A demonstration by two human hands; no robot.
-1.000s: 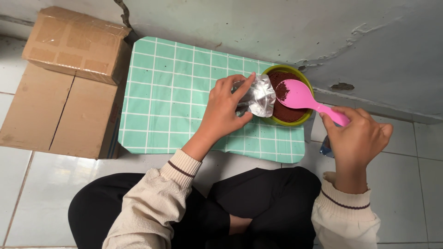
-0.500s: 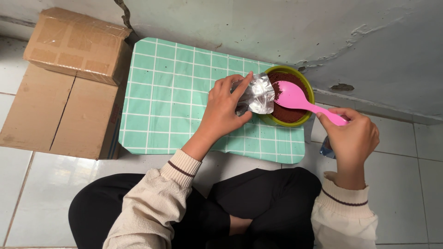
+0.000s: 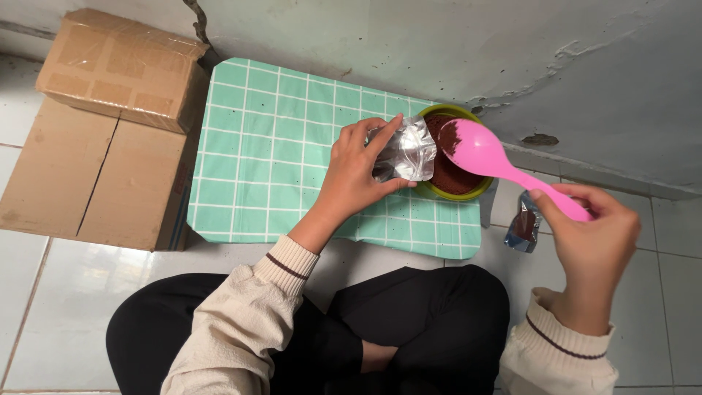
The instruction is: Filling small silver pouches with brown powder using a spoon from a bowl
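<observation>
- Head view, looking straight down over crossed legs in black trousers [image 3: 409,329] on a pale tiled floor [image 3: 58,314].
- Left hand [image 3: 355,175] curled closed around a crumpled silver foil pouch [image 3: 406,150], thumb under, fingers over the top; pouch tilted with its open end toward 3 o'clock, touching the rim of a green bowl [image 3: 457,153].
- Bowl holding dark brown powder, sitting at the 3 o'clock end of a mint-green checked surface [image 3: 278,146], just at 3 o'clock of the left hand.
- Right hand [image 3: 592,241] closed around the handle end of a pink spoon [image 3: 486,153], well off at 4 o'clock from the bowl, past the edge of the surface.
- Spoon running from the hand toward 10 o'clock, its scoop over the bowl with a smear of brown powder on the edge nearest the pouch; scoop and pouch just beside each other, contact not clear.
- Second small foil sachet [image 3: 523,227], torn, with brown inside, lying on the floor just at 9 o'clock of the right hand, at 5 o'clock of the bowl.
- Cardboard box [image 3: 110,132] standing at 9 o'clock of the surface, touching its edge.
- Cream knitted sleeves with a dark stripe at both cuffs.
</observation>
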